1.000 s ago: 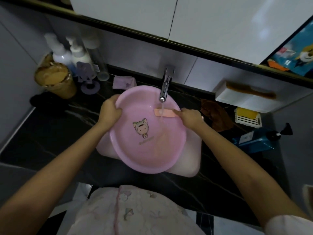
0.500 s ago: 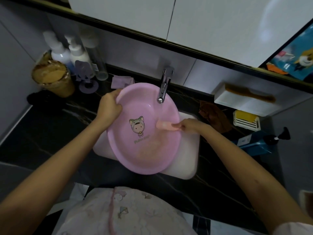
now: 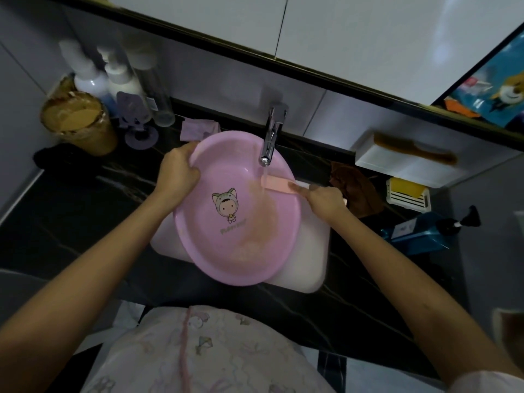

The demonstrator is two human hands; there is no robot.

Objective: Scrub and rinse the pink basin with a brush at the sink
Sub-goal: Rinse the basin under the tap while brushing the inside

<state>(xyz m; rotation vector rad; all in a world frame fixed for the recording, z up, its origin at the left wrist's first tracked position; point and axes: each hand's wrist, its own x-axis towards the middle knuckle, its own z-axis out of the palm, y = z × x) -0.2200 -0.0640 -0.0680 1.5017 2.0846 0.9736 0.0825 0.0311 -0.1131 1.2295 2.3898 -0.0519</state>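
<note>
The pink basin (image 3: 226, 245), with a cartoon figure printed inside, lies tilted over the white sink (image 3: 314, 251). My left hand (image 3: 178, 171) grips its upper-left rim. My right hand (image 3: 323, 201) holds a pale orange brush (image 3: 276, 184) by its handle, the brush head lying over the basin's upper right under the chrome tap (image 3: 270, 137). Water runs from the tap onto the brush and down the basin's inner wall, where a wet cloudy patch spreads.
Pump bottles (image 3: 113, 78), a brown jar (image 3: 76, 120) and a purple cloth (image 3: 198, 129) stand at the back left of the dark counter. A brown rag (image 3: 357, 191), a soap dish (image 3: 408, 192), a blue bottle (image 3: 422, 234) and a white box with a comb (image 3: 408, 157) are on the right.
The brush has moved from lower on the basin's right wall back up under the running tap. The left hand keeps its hold on the rim, and the basin stays tilted.
</note>
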